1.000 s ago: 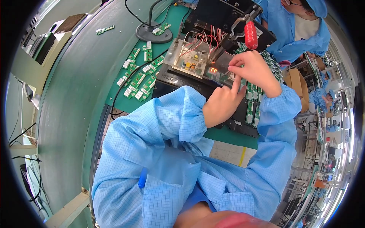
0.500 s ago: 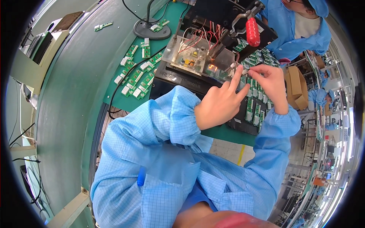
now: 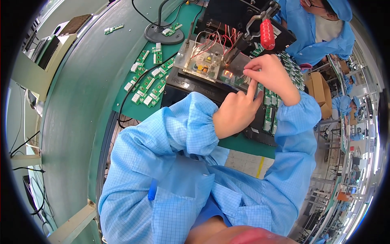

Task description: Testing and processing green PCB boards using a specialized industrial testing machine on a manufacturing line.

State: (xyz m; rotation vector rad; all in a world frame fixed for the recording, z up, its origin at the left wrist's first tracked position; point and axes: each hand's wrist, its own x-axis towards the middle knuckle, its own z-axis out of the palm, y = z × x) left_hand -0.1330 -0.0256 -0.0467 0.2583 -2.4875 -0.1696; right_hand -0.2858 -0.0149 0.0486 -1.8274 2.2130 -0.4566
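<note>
A black test fixture (image 3: pixel 215 94) with a clear cover stands in front of me, holding a circuit board (image 3: pixel 206 67) with red and white wires and a lit orange display (image 3: pixel 228 74). My left hand (image 3: pixel 235 114) is at its right front edge, index finger stretched out towards some white leads and the other fingers partly bent. Just above that fingertip my right hand (image 3: pixel 271 74) is pinched, thumb against index finger, over the fixture's right side. What the pinch holds, if anything, is hidden. A red-handled toggle clamp (image 3: pixel 267 35) rises behind the hands.
Small green circuit boards (image 3: pixel 143 87) lie to the left by a black cable. More boards (image 3: pixel 268 112) sit on a black tray (image 3: pixel 260 135) at right. A round black stand base (image 3: pixel 164 35) is farther back. A co-worker in blue (image 3: pixel 315 34) and a cardboard box (image 3: pixel 320 91) are beyond.
My right hand has moved left and slightly up, from beside the left fingertip to over the fixture's right side. The left hand has shifted slightly down and right.
</note>
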